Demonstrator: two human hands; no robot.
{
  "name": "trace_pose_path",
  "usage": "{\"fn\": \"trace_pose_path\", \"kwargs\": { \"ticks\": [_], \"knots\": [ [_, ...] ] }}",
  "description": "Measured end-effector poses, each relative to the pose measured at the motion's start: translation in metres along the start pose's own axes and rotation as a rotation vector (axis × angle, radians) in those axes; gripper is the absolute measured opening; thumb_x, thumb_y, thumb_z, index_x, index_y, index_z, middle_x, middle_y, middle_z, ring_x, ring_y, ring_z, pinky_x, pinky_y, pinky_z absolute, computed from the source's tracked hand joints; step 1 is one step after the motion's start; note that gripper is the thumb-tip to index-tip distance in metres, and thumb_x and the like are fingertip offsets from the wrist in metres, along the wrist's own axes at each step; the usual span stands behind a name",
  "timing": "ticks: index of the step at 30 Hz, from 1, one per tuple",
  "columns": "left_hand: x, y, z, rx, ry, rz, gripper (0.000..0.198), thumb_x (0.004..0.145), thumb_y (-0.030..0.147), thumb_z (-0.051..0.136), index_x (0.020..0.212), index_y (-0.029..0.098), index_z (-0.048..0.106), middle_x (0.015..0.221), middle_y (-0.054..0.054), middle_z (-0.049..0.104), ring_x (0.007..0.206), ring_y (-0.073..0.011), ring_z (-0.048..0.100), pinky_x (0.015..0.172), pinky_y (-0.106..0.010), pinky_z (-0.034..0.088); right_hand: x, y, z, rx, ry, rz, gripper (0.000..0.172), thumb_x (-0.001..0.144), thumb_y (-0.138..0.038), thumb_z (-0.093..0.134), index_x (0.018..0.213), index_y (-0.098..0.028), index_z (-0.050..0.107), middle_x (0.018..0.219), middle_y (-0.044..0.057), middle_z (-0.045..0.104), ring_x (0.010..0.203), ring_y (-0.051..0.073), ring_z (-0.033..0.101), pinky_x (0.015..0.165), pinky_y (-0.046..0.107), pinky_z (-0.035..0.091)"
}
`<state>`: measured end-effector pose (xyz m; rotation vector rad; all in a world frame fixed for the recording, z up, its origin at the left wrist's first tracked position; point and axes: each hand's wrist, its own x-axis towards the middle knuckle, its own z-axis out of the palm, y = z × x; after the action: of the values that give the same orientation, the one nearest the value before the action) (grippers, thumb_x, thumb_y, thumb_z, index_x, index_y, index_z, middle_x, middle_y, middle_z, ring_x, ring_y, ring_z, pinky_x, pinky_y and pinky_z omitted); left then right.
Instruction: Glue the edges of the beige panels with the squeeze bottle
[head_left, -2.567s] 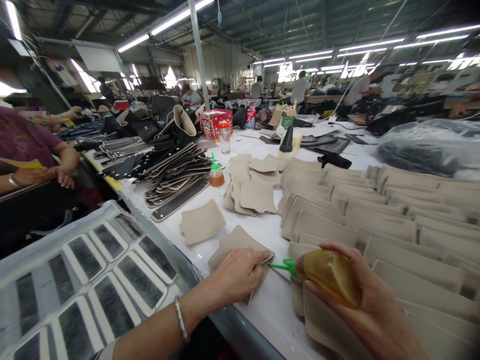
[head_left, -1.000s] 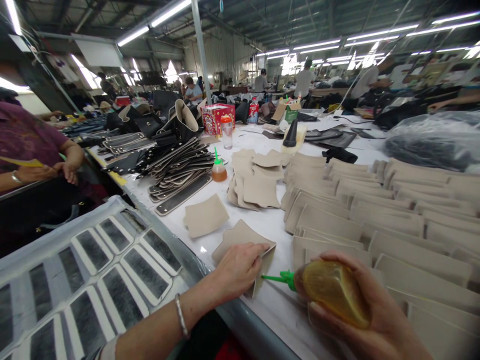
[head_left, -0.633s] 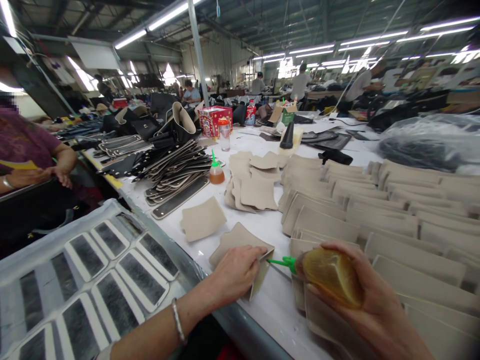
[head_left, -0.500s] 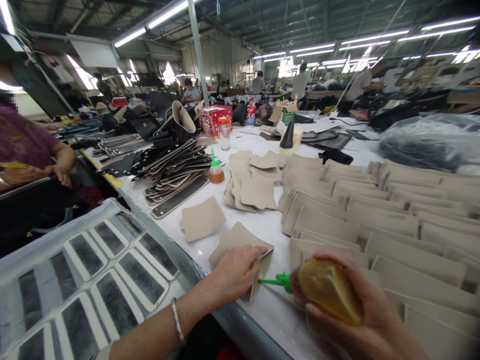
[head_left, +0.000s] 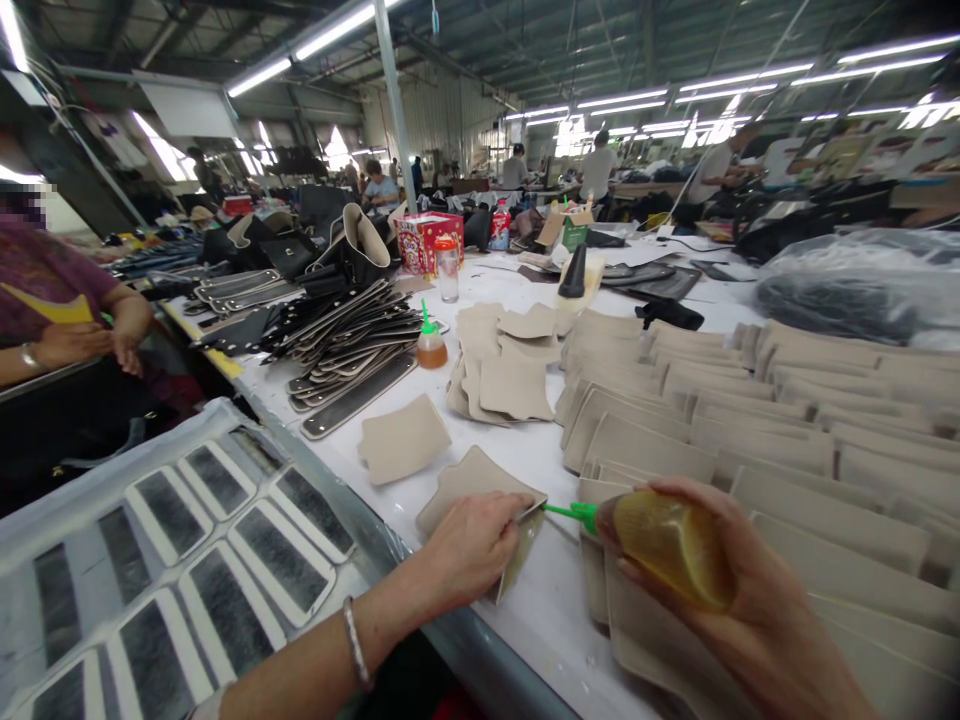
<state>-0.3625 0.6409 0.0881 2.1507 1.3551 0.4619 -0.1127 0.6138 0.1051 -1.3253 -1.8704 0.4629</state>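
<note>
My right hand [head_left: 757, 590] is wrapped round a squeeze glue bottle [head_left: 667, 545] with amber liquid in it and a green nozzle [head_left: 574, 514]. The bottle lies tilted on its side, and its tip points left, at the right corner of a beige leather-like piece [head_left: 469, 480]. My left hand [head_left: 472, 540] presses on that piece, its index finger reaching along to the corner and the other fingers curled. Below the fingers, a shiny edge strip of the piece faces right. Part of the piece is hidden under my left hand.
Rows of overlapping beige pieces [head_left: 795, 450] fill the right side. A loose beige piece [head_left: 405, 437] and a small pile [head_left: 514, 385] lie ahead. A second glue bottle [head_left: 431, 350] stands beside black straps [head_left: 360, 340]. At left are a panel tray [head_left: 300, 440] and a co-worker [head_left: 67, 300].
My right hand has moved the glue bottle up and slightly right, so its tip has gone from the strip's lower end to the upper corner. My left hand stays in place.
</note>
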Motion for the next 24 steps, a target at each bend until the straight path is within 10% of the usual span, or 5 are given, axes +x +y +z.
{"fn": "trace_pose_path", "kwargs": {
  "ticks": [24],
  "knots": [
    [-0.001, -0.003, 0.004, -0.012, 0.019, 0.003, 0.047, 0.089, 0.012, 0.039, 0.130, 0.021, 0.060, 0.127, -0.002, 0.065, 0.114, -0.0199, 0.062, 0.104, -0.032, 0.045, -0.012, -0.016, 0.006, 0.187, -0.019, 0.237, 0.050, 0.075, -0.051, 0.072, 0.117, -0.030, 0.054, 0.107, 0.003, 0.067, 0.091, 0.027, 0.067, 0.075, 0.032, 0.057]
  ]
}}
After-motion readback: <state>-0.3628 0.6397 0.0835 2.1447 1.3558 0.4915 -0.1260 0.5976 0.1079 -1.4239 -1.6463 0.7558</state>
